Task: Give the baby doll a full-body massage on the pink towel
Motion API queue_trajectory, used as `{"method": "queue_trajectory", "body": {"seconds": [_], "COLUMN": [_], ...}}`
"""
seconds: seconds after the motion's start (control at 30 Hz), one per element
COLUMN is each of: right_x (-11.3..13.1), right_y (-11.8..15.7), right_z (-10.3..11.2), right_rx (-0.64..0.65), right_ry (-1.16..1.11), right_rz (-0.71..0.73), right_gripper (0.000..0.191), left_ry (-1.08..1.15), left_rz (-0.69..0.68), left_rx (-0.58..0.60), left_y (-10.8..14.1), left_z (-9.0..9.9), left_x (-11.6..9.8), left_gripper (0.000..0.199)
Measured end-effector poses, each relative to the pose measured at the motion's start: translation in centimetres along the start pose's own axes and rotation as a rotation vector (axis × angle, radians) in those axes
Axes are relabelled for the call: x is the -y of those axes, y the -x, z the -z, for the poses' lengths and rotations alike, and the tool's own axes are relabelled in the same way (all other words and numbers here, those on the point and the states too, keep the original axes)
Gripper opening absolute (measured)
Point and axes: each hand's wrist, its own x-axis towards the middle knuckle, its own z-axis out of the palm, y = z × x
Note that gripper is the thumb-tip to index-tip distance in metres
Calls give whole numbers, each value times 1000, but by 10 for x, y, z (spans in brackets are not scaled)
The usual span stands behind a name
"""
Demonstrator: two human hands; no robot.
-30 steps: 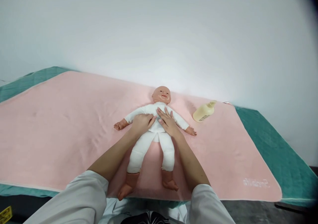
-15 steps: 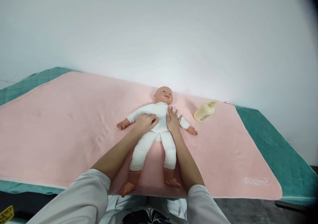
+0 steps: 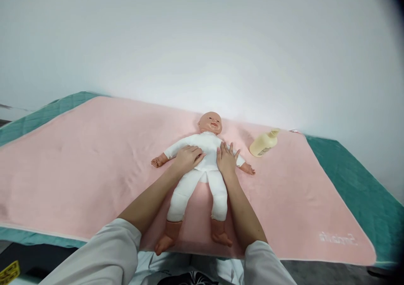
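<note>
A baby doll [image 3: 210,150] with a white cloth body lies on its back on a pink mat [image 3: 104,158], head toward the wall and feet toward me. My left hand [image 3: 188,158] rests on the left side of its torso, fingers bent together over the cloth. On the other side of the chest, near the doll's arm, my right hand [image 3: 227,158] lies flat with fingers spread. Neither hand has lifted any part of the doll.
A pale yellow pump bottle [image 3: 264,144] lies tilted on the mat to the right of the doll. Green padding [image 3: 356,171] shows beyond the mat's edges. A white wall [image 3: 202,45] stands behind.
The whole view has shifted slightly. My right hand has moved a little outward on the doll's chest, its fingers more fanned. My left hand stays on the torso.
</note>
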Motion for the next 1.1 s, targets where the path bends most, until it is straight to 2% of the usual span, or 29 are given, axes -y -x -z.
{"method": "queue_trajectory", "body": {"seconds": [0.07, 0.1, 0.2, 0.3, 0.4, 0.5, 0.6, 0.7, 0.9, 1.1], "right_x": [0, 1, 2, 3, 3, 1, 0, 1, 2, -1], "right_y": [0, 1, 1, 2, 3, 3, 4, 5, 7, 6], "right_z": [1, 1, 4, 6, 8, 8, 9, 12, 15, 12], "right_rx": [-1, -2, 2, 15, 13, 9, 12, 22, 26, 22], "right_ry": [5, 7, 13, 21, 21, 28, 27, 4, -18, -31], "right_rz": [4, 4, 1, 0, 10, 27, 33, 32, 30, 37], "right_gripper": [60, 59, 59, 57, 56, 55, 55, 54, 53, 54], "left_ry": [146, 239, 440, 371, 267, 279, 329, 305, 147, 22], "left_rz": [-80, -129, -245, -169, -98, -153, -210, -189, -79, 109], "left_rx": [-46, -31, 165, 312, 294, 276, 331, 393, 349, 212], "left_y": [1, 1, 1, 0, 0, 0, -5, -15, -28, -24], "left_z": [4, 6, 10, 10, 9, 8, 7, 2, -13, -18], "left_x": [-6, -8, -15, -17, -17, -16, -11, -1, 14, 13], "left_gripper": [37, 37, 38, 38, 34, 36, 43, 45, 50, 51]}}
